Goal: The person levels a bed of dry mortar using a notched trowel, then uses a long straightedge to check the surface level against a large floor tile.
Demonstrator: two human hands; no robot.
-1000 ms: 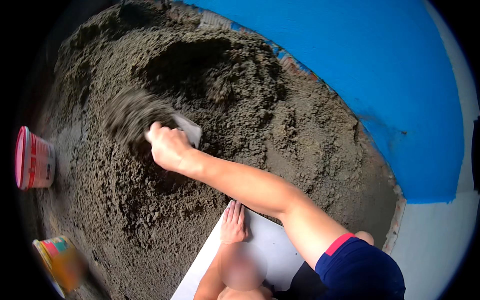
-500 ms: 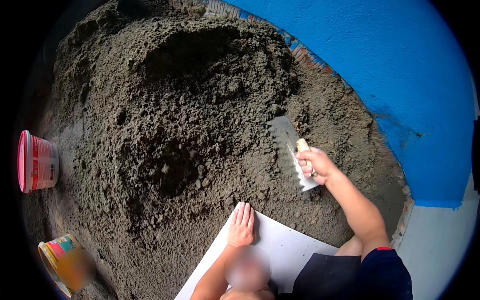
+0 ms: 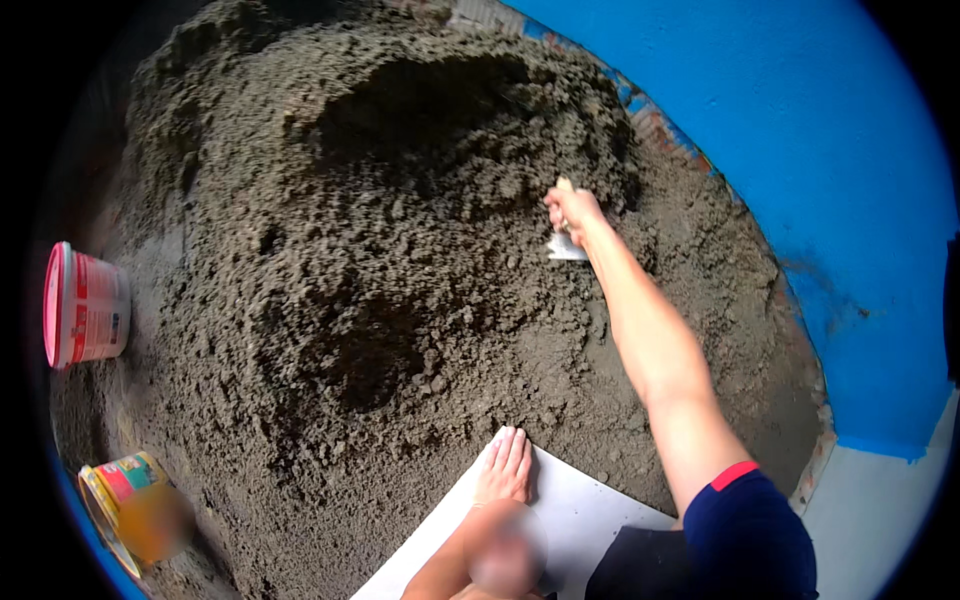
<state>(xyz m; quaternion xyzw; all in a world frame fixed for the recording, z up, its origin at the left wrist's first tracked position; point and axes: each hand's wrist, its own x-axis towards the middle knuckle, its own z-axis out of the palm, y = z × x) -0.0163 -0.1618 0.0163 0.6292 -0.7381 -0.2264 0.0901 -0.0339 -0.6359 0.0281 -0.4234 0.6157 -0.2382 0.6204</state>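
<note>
My right hand (image 3: pixel 572 212) is closed on the pale handle of a notched metal trowel (image 3: pixel 566 250), up in the grey, crumbly mortar (image 3: pixel 420 240) that covers much of the view; part of the blade is hidden behind the hand or in the mortar. At the bottom, my left hand (image 3: pixel 505 468) lies flat on the corner of a white board (image 3: pixel 585 500), fingers stretched out and holding nothing. A dark hollow in the mortar (image 3: pixel 370 350) sits left of the trowel and lower.
A red and white bucket (image 3: pixel 92 308) stands at the left edge, with a yellow bucket (image 3: pixel 125 480) below it. A blue painted surface (image 3: pixel 840 200), pale at its lower part, borders the mortar on the right along a ragged edge.
My right hand with the trowel swept from the left middle across to the right, then moved farther up into the mortar. My left hand has stayed flat on the board.
</note>
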